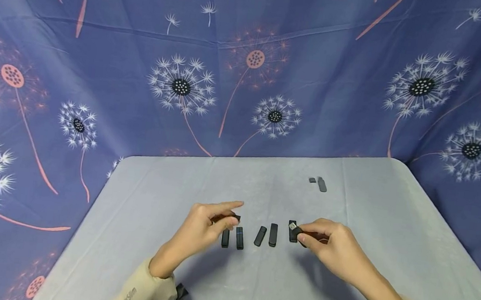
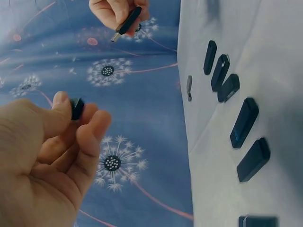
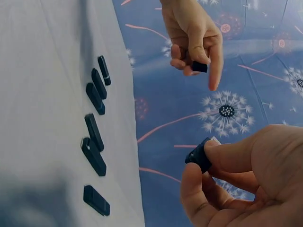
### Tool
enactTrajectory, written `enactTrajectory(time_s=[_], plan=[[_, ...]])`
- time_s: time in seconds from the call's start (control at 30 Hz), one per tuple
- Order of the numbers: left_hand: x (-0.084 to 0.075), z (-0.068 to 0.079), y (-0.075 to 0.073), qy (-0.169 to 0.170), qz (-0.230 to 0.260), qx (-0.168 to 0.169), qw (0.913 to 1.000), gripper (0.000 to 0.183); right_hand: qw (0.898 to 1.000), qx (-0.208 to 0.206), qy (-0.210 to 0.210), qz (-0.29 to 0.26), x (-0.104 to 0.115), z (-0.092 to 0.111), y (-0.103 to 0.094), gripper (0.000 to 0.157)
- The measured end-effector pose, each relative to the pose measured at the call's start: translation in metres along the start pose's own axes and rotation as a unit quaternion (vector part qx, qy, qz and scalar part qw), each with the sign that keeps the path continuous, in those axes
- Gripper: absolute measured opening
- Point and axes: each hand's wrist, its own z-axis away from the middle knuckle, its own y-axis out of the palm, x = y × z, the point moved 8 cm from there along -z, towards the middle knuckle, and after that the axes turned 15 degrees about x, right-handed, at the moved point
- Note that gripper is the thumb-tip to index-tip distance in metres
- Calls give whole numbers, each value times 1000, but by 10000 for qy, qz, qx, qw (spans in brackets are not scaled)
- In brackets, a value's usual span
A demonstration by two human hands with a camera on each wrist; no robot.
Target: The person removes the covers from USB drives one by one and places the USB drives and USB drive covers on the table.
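My left hand (image 1: 202,226) pinches a small black cap (image 2: 77,109) between thumb and fingers; in the head view its index finger points out past the cap. Opposite it, my right hand (image 1: 335,248) holds a black USB stick (image 3: 200,155) between thumb and fingers, its bare metal plug (image 1: 292,226) pointing toward the left hand. Cap and stick are both above the table and well apart. Below the hands lies a row of several black USB sticks, among them one with a blue band (image 1: 239,238) under the left hand and one (image 1: 292,237) partly behind the held stick.
Toward the back right of the pale table (image 1: 154,185) lie a grey USB stick (image 1: 322,185) and a small grey cap (image 1: 312,180) beside it. A blue dandelion-print cloth (image 1: 336,106) hangs behind and along both sides of the table.
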Motion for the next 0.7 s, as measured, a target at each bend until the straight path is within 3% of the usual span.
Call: enactTrajectory(time_s=[0.27,0.5,0.7], plan=[[5,-8,2,-184,3,-110,9998,9,9993,97,350,14,-7,-10,-21,22],[-8,-21,8,158,-65,-141,9998,11,9976,31,308,627,-11,-22,-45,13],[-19,-35,7,431,-175,-153,9988,13,9945,226,653,781,-28,-39,-68,16]])
